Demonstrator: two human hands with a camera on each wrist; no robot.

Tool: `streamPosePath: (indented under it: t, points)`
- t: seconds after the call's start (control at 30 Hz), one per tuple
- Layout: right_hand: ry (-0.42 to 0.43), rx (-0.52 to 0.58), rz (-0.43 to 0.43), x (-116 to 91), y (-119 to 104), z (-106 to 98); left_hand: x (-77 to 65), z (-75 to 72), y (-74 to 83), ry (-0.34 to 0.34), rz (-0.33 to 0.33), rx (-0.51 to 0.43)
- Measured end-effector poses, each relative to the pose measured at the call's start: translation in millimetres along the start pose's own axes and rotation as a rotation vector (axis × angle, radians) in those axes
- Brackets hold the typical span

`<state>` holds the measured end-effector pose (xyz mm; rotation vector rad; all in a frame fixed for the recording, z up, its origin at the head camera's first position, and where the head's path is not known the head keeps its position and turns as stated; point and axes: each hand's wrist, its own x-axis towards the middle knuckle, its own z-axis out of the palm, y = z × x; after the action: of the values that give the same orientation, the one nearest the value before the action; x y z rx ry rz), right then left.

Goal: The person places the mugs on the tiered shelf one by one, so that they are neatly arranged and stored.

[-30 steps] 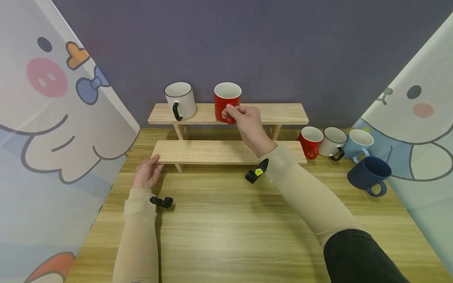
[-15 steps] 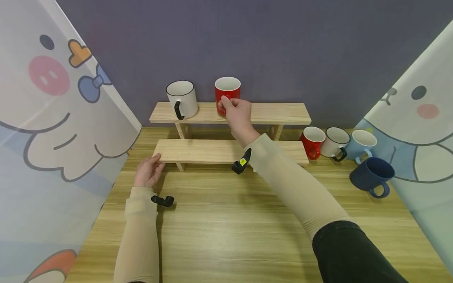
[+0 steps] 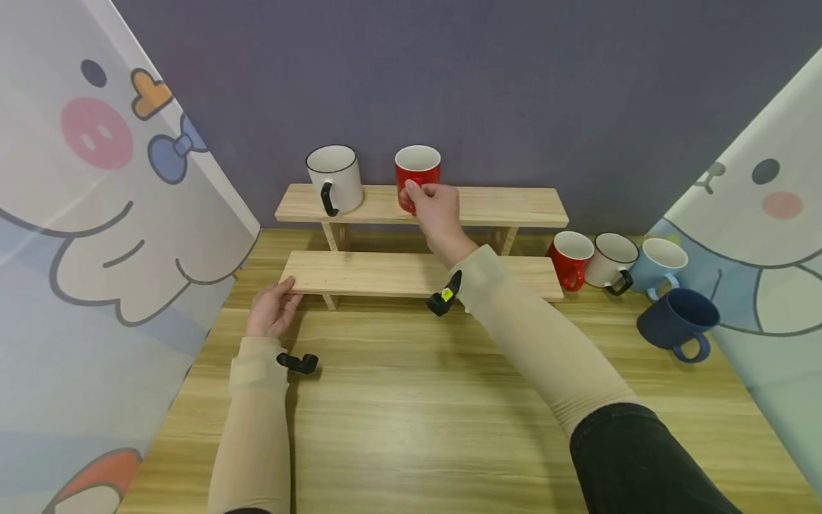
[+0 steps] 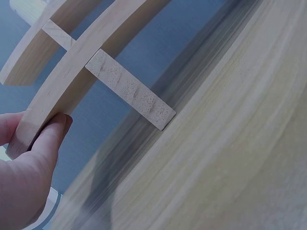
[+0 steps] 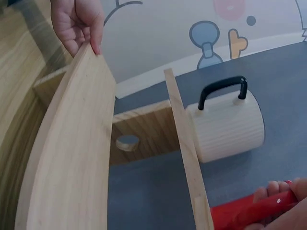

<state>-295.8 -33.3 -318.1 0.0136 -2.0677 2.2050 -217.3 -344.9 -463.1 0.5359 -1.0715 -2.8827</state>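
A person works at a wood-grain table set against a grey-purple wall, flanked by a left panel and a right panel, both printed with cartoon animals. On the table stands a two-tier rack of pale wood, its upper shelf at the back and its lower shelf in front. The right hand has thumb and fingers drawn together on the handle of a red mug, upright at the middle of the upper shelf, its base partly covered by the fingers. The left hand grips the lower shelf's left end, thumb above and fingers beneath. A white mug with a black handle stands on the upper shelf, left of the red one. At the rack's right, a second red mug, a black-rimmed mug and a light blue mug line the tabletop, a navy mug in front
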Motion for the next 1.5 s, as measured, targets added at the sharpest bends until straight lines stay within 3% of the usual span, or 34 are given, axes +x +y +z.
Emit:
streamPosePath:
  t: [0.27, 0.73, 0.9, 1.2, 1.5]
  points:
    - [-0.032, -0.047, 0.049, 2, -2, -8, 0.7, 0.2, 0.4, 0.003, -0.003, -0.015]
    - [-0.078, -0.121, 0.005, 0, -1, -27, 2.0, 3.8, 0.0, 0.012, -0.016, -0.013]
    - [-0.095, -0.142, -0.013, -3, -1, -41, 1.6, 3.0, 0.4, 0.010, -0.023, -0.025]
    - [-0.087, -0.066, -0.081, -11, 2, -74, 0.1, 2.0, 0.4, 0.006, -0.020, -0.022]
    - [-0.087, -0.123, -0.139, -25, 9, -116, -3.2, 1.6, 2.2, 0.009, -0.035, -0.023]
